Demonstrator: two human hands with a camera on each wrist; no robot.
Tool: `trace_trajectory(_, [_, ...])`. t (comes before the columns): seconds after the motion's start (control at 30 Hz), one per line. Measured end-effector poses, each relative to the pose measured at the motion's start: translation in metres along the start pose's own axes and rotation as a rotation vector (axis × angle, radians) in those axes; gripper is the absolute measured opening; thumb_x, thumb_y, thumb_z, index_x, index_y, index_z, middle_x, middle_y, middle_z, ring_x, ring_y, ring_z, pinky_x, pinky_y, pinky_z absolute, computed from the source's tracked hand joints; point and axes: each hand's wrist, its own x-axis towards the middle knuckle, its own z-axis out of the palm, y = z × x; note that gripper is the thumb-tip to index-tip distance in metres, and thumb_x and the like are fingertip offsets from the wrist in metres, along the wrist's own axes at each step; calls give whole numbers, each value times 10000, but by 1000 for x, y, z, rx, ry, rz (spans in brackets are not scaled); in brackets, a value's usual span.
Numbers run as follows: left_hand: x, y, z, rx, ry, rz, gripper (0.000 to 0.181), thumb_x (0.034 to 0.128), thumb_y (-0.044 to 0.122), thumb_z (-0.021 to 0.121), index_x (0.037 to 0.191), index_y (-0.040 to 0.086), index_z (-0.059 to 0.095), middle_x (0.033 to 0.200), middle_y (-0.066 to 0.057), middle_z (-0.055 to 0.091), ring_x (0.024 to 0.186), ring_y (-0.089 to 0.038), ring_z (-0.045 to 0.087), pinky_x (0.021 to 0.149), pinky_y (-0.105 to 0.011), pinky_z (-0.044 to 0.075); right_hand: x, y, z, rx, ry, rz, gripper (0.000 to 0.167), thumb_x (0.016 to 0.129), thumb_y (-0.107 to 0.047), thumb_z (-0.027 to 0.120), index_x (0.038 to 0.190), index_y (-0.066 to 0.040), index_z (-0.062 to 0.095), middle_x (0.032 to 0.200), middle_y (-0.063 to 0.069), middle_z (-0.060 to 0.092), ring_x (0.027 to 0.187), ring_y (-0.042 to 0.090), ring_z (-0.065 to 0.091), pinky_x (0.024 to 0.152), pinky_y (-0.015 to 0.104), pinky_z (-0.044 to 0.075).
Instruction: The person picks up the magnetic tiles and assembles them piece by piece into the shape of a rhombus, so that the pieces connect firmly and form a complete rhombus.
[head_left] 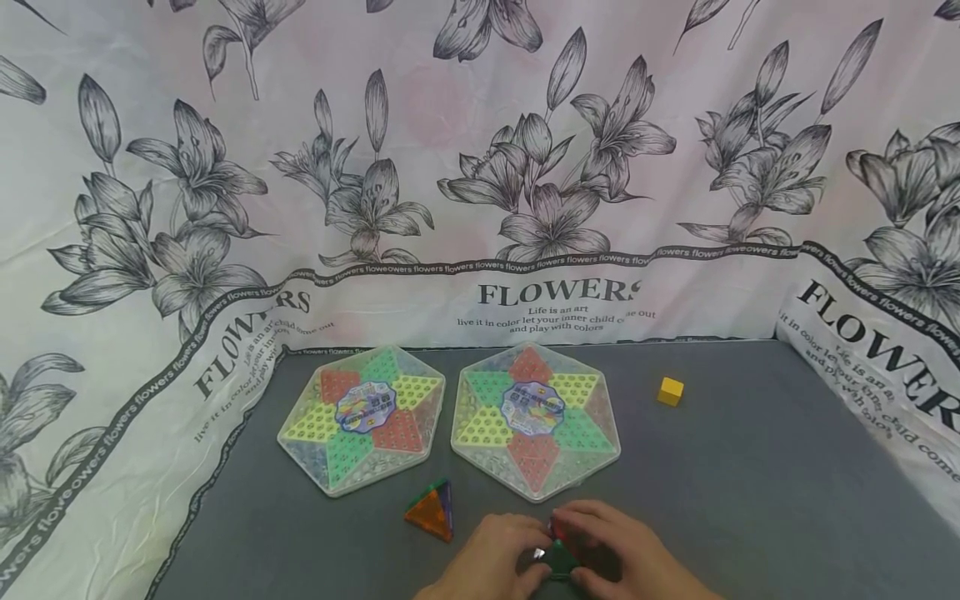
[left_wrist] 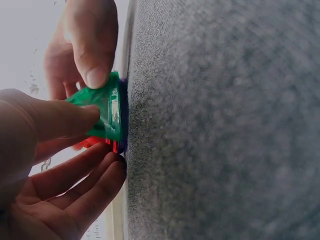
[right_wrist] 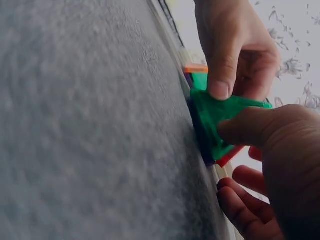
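Observation:
Both hands hold a small cluster of translucent triangular magnetic tiles low on the grey tabletop. Its green tile faces the person; a red tile is behind it, and a dark purple tile lies underneath. My left hand pinches the cluster from the left, thumb against the green tile. From the other side my right hand grips it, its thumb also on the green tile. The far faces are partly hidden by fingers. To the left stands another tile pyramid, with an orange tile in front and green and purple sides.
Two hexagonal board game cases with coloured star patterns lie behind the hands. A yellow cube sits at the back right. A white flower-printed cloth borders the grey tabletop at the back and sides.

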Motion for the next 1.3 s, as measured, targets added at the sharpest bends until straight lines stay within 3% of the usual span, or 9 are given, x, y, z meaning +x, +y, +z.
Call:
trace_trajectory(0.17, [0,-9,8,10,-4,20,230,933,205,877,1160,199,841,1238,91,802,1161,-1,719,981,-178,570,-3,6,-2,-47,15,-5,605,932,-100,878,1492,-162,656,1352,-38,738,1159,76,711,921,210,598])
trace_trajectory(0.27, [-1,-15,15,26,-8,39,242,919,205,877,1158,205,840,1234,101,803,1158,26,712,982,-125,542,-6,6,-3,-9,-12,0,598,947,-113,867,1503,-158,651,1342,-44,749,1141,68,703,899,219,600])
trace_trajectory(0.43, [1,-17,20,38,-70,72,235,943,201,832,1177,182,832,1223,85,811,1144,41,714,949,-69,512,-15,1,-3,43,-32,64,541,993,-118,818,1503,-169,647,1341,-47,753,1127,40,702,864,242,617])
trace_trajectory(0.57, [2,-18,20,-15,-107,77,251,980,204,776,1224,160,816,1233,72,812,1156,46,711,936,-54,507,-19,1,-3,27,-22,86,513,1002,-128,806,1490,-187,656,1333,-67,760,1115,32,708,852,242,618])
trace_trajectory(0.7, [3,-16,21,-80,-144,35,300,1003,270,745,1279,167,802,1262,77,808,1175,78,687,943,-43,493,-21,5,-6,17,-4,77,516,987,-126,822,1476,-192,671,1331,-79,765,1113,34,715,861,220,609])
trace_trajectory(0.8, [6,-4,11,-174,-171,-26,353,1021,339,748,1341,193,777,1294,97,798,1185,94,671,962,-57,495,-22,7,-9,18,14,48,547,965,-90,836,1483,-156,671,1351,-47,765,1137,49,716,877,210,611])
trace_trajectory(0.93, [12,22,-15,-275,-186,-81,402,1025,338,769,1393,177,750,1325,91,787,1197,76,668,976,-108,527,-19,7,-13,-24,38,46,573,948,-72,852,1486,-148,670,1350,-44,764,1127,41,710,857,214,614])
trace_trajectory(1.1, [17,40,-37,-241,-198,-71,436,1016,284,785,1420,131,726,1363,49,775,1236,48,656,1005,-112,513,-16,7,-17,-74,41,104,529,959,-134,856,1458,-201,691,1295,-102,769,1078,6,705,821,222,611])
trace_trajectory(1.3, [14,36,-41,-165,-202,6,398,1039,160,736,1429,94,701,1371,1,772,1261,-9,674,1021,-143,531,-20,13,-19,-86,8,159,488,977,-172,844,1441,-234,705,1248,-115,772,1053,-9,687,804,220,600])
